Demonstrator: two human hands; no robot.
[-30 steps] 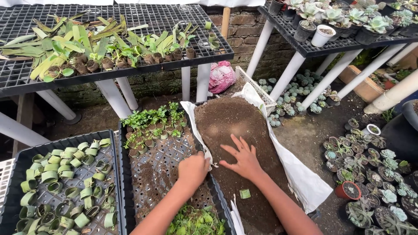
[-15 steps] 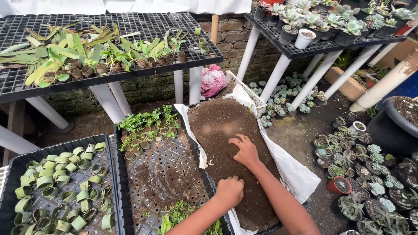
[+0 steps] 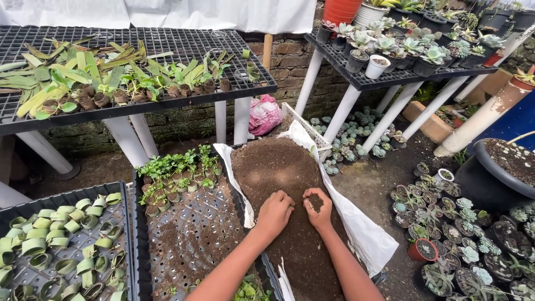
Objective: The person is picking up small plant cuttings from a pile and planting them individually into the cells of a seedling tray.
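Head view: looking down at two bare forearms reaching over a bed of dark soil (image 3: 278, 173) spread on a white sack (image 3: 362, 234).
Left hand (image 3: 275, 212): curled into a loose fist, knuckles up, resting on the soil; whether it has soil inside cannot be told.
Right hand (image 3: 319, 209): cupped, fingers bent inward around a small clump of soil, touching the heap; the two hands sit just beside each other.
Soil: heaped in a long strip running from near the brick wall (image 3: 290, 61) down to the bottom edge, between the black mesh tray (image 3: 195, 245) and the ground plants.
Mesh tray: left of the soil, with small green seedlings in pots (image 3: 175, 173) at its far end and bare cells nearer.
Far-left tray: holds many empty pale-green little pots (image 3: 61, 239).
Upper benches: black grid table (image 3: 167, 44) with leafy potted cuttings on the left; a second bench with succulents and a white pot (image 3: 377, 66) on the right.
Ground right: clusters of small potted succulents (image 3: 446, 223); a pink bag (image 3: 264, 114) lies by the wall.
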